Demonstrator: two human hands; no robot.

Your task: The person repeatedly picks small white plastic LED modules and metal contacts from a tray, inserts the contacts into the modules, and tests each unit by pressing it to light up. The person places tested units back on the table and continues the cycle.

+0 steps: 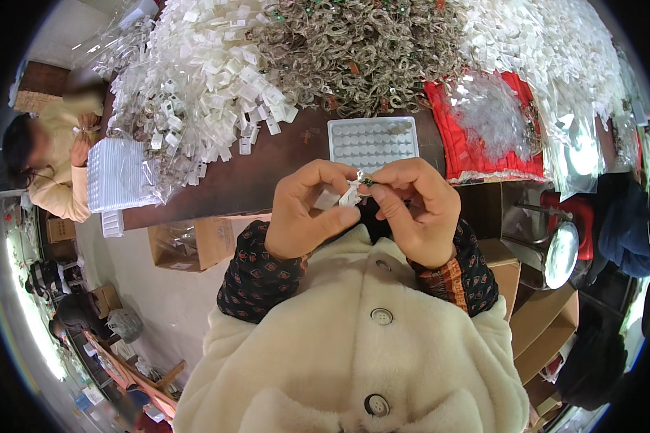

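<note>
White piece (350, 193) lies pinched in the left grip (297, 213), beside dark bit (367, 182) pinched by right grip (427, 216).

A person in a pale yellow top (65, 184) is at left, an open cardboard box (215, 242) below the surface (260, 172), dark blue cloth (628, 234) and more boxes (545, 328) at right.

workshop: heaped white parts (231, 79), cardboard box (213, 244), co-worker (61, 191)
</note>
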